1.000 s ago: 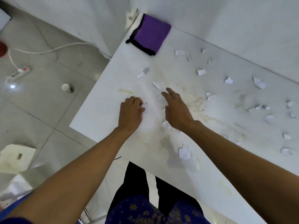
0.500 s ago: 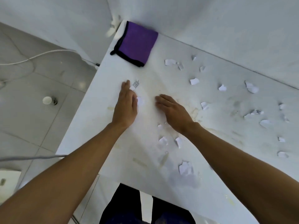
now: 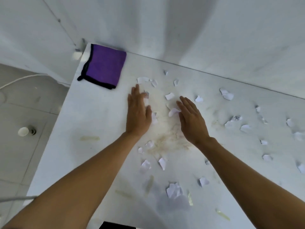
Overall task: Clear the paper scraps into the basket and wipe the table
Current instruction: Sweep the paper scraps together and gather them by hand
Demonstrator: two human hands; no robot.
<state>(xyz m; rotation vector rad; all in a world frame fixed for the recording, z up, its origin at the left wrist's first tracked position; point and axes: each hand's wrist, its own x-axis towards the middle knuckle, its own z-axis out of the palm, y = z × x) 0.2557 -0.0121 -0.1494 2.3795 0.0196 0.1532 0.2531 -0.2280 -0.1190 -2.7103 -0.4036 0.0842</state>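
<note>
Several white paper scraps (image 3: 169, 96) lie scattered over the white table (image 3: 99, 123), most of them to the right. My left hand (image 3: 138, 113) lies flat on the table with straight fingers, a printed scrap (image 3: 146, 95) at its fingertips and another scrap (image 3: 154, 117) by its thumb. My right hand (image 3: 191, 119) is flat beside it, fingers straight, touching a scrap (image 3: 173, 111) between the two hands. A folded purple cloth (image 3: 104, 66) with black edging sits at the table's far left corner. No basket is in view.
A brownish stain (image 3: 166, 139) marks the table between my wrists. A larger crumpled scrap (image 3: 173, 190) lies near the front edge. White walls border the table at the back. On the floor at the left are a small white cup (image 3: 23, 131) and a white cable (image 3: 19, 80).
Both hands have slid farther across the table toward the wall, with fingers now straightened and scraps gathered between them. The view has tilted up, showing more wall.
</note>
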